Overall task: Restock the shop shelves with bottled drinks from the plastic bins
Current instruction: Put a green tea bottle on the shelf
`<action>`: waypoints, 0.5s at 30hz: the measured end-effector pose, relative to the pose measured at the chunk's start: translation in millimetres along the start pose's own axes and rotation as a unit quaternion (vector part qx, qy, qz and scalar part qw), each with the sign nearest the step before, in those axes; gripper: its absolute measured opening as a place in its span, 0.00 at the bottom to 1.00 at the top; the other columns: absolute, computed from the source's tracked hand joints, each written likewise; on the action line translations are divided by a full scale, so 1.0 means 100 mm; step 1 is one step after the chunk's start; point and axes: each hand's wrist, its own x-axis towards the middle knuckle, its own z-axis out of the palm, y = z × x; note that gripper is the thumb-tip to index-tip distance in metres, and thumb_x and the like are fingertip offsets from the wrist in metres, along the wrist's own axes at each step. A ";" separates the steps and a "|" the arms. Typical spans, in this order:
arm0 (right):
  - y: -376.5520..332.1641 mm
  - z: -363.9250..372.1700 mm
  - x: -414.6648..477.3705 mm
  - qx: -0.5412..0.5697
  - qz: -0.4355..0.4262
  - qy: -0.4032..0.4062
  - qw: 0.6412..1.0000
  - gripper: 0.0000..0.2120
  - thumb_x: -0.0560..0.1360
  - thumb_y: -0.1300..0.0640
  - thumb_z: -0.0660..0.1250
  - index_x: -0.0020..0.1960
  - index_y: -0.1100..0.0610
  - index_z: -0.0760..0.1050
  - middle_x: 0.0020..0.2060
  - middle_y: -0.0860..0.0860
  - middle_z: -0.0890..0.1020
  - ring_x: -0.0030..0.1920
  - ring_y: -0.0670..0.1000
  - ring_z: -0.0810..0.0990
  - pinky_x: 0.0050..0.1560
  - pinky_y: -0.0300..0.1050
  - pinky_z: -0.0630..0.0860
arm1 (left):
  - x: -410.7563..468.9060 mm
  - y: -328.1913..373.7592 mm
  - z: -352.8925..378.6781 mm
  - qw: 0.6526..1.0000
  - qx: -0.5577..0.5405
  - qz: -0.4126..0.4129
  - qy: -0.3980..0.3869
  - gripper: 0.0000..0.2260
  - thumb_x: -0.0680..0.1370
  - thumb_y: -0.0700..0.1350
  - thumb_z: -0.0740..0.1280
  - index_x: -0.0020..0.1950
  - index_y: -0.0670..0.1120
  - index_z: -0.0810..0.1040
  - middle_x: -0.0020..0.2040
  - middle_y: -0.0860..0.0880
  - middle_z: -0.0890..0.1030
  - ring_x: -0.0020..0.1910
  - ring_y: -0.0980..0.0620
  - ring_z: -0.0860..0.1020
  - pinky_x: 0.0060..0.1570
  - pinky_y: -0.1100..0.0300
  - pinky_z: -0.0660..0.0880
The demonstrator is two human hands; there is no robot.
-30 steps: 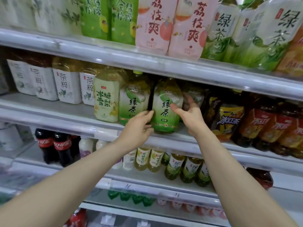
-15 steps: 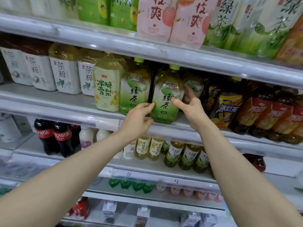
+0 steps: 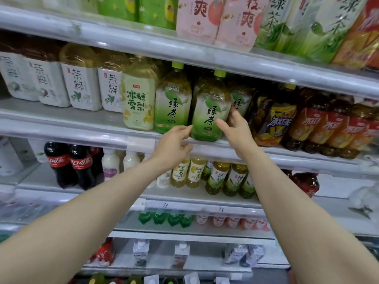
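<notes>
Green tea bottle stands on the middle shelf, at its front lip. Left hand fingertips touch its lower side; right hand lies spread against the other side. Neither clamps it. Risk: an uneven push tips it off the lip or into the neighbouring bottle.

Top bottles cut off, rear green tea half hidden

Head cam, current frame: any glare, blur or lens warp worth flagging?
Head view: glare streaks on the shelf rail; wide-angle warp tilts the top-row bottles; green tea bottle, left hand and right hand read sharp; bottom-shelf cartons look smeared.
</notes>
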 end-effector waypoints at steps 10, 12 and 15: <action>-0.12 0.26 -0.81 -0.068 0.023 0.041 0.997 0.30 0.81 0.57 0.67 0.79 0.52 0.61 0.75 0.49 0.69 0.73 0.47 0.69 0.69 0.43 0.70 | -0.55 -0.20 -0.18 0.998 -0.057 -0.024 -0.010 0.25 0.79 0.40 0.68 0.75 0.49 0.68 0.66 0.49 0.76 0.62 0.53 0.76 0.65 0.54 0.74; -0.10 0.37 -1.01 -0.074 0.026 0.036 0.996 0.28 0.81 0.57 0.67 0.78 0.51 0.64 0.74 0.48 0.70 0.72 0.46 0.70 0.67 0.42 0.71 | -0.66 -0.28 -0.20 0.997 -0.074 -0.029 -0.013 0.24 0.78 0.40 0.69 0.74 0.48 0.70 0.64 0.48 0.77 0.61 0.53 0.77 0.63 0.54 0.75; 0.04 0.57 -1.28 -0.080 0.031 0.021 0.996 0.27 0.80 0.58 0.69 0.76 0.52 0.67 0.71 0.46 0.74 0.69 0.46 0.73 0.69 0.44 0.73 | -0.87 -0.44 -0.20 0.997 -0.069 -0.038 -0.023 0.23 0.78 0.41 0.69 0.73 0.48 0.72 0.61 0.50 0.79 0.58 0.54 0.78 0.59 0.59 0.74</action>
